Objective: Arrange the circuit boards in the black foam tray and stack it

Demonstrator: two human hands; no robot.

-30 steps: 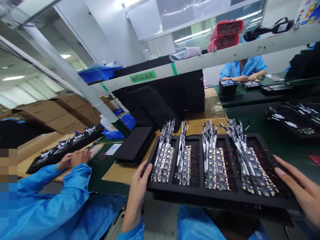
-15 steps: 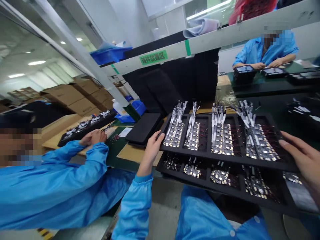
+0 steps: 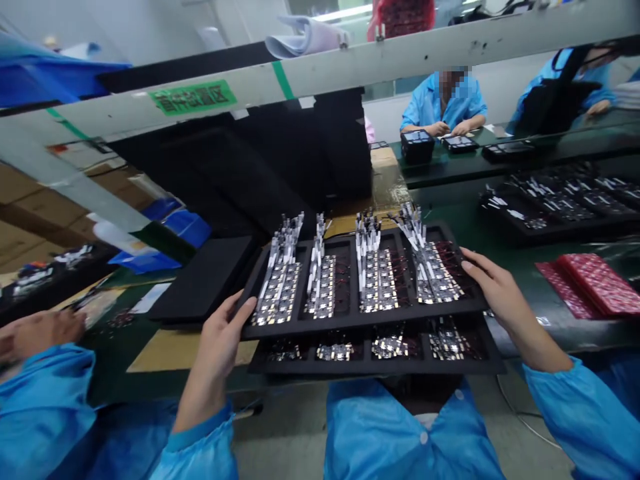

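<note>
Green bench matting point(image 3: 505, 233) runs beneath everything: nearest, the left hand point(image 3: 220, 340) and right hand point(image 3: 493, 287) clasp the upper tray point(image 3: 350, 320) by its ends, best kept level above the lower tray point(image 3: 380, 363), co-workers beyond.

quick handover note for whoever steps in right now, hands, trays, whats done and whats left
Left hand grips the left edge of the top tray; right hand holds its right edge.
The top tray carries four rows of circuit boards and is lifted, offset above the lower tray, which also holds boards.
Done: top tray raised.
Left: it is not set down anywhere yet.
</note>
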